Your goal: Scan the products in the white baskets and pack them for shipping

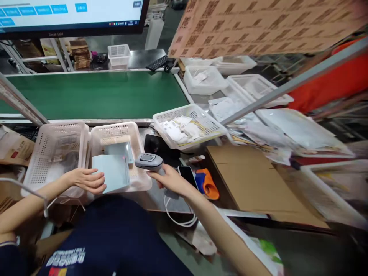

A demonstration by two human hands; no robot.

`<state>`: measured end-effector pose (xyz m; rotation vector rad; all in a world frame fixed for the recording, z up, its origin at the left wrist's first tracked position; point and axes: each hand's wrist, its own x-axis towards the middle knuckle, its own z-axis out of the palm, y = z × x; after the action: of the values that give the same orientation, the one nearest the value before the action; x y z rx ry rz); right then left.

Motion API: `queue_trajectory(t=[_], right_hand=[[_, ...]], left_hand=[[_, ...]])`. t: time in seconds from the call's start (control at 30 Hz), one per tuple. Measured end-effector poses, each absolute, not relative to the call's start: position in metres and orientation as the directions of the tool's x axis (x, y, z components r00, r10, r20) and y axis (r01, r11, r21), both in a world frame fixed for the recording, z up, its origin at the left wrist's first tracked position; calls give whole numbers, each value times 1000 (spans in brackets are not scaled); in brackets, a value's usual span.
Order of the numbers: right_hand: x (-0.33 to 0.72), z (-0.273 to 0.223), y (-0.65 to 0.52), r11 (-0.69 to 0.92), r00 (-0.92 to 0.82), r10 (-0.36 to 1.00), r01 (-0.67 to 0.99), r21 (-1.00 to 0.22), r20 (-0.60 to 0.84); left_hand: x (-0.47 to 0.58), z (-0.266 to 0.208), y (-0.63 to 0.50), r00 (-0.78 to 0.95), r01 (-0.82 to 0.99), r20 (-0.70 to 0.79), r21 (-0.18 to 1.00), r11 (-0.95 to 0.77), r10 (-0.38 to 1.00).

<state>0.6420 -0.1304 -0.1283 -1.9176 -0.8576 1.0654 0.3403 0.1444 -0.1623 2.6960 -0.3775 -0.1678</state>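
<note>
My right hand (pixel 171 179) grips a grey handheld barcode scanner (pixel 148 161) by its handle, with the scanner's head pointing left over the edge of a white basket (pixel 140 168). A pale blue flat packet (pixel 113 172) lies tilted at that basket's front, and a small reddish light spot shows near its upper right edge. Behind it is another bluish packet (pixel 119 148). My left hand (pixel 89 180) is at the packet's left edge, fingers stretched out; whether they touch it I cannot tell.
Left is another white basket (pixel 43 153) with clear-wrapped items. Beyond runs a green conveyor belt (pixel 100 94), below a monitor (pixel 71 17). Right are a paper-filled basket (pixel 189 128), a phone (pixel 188 176), an orange-blue object (pixel 208 184) and flat cardboard (pixel 250 180). A metal bar (pixel 293 84) slants across.
</note>
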Motion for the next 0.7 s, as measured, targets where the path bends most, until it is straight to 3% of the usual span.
queue_trajectory(t=[0.1,0.23,0.33,0.53,0.7], right_hand=[[640,-141,-141,-492,433,810,135,-860,-396],[632,-153,-163,-523,464,765,41,-851,-448],[625,-157,-177,-495,479,754,-35,-868,-449],[625,-160,-180,-520,424,740,-132,-844,-522],[632,-162,-178,-506,423,761,-86,-858,-491]], left_hand=[[341,-173,137,946,-171,-181,429,-887,-270],[331,-199,129,958,-287,75,313,-905,-277],[334,-219,127,951,-284,220,336,-898,-219],[369,-258,121,930,-351,248,386,-853,-271],[404,-282,126,968,-215,212,406,-888,-138]])
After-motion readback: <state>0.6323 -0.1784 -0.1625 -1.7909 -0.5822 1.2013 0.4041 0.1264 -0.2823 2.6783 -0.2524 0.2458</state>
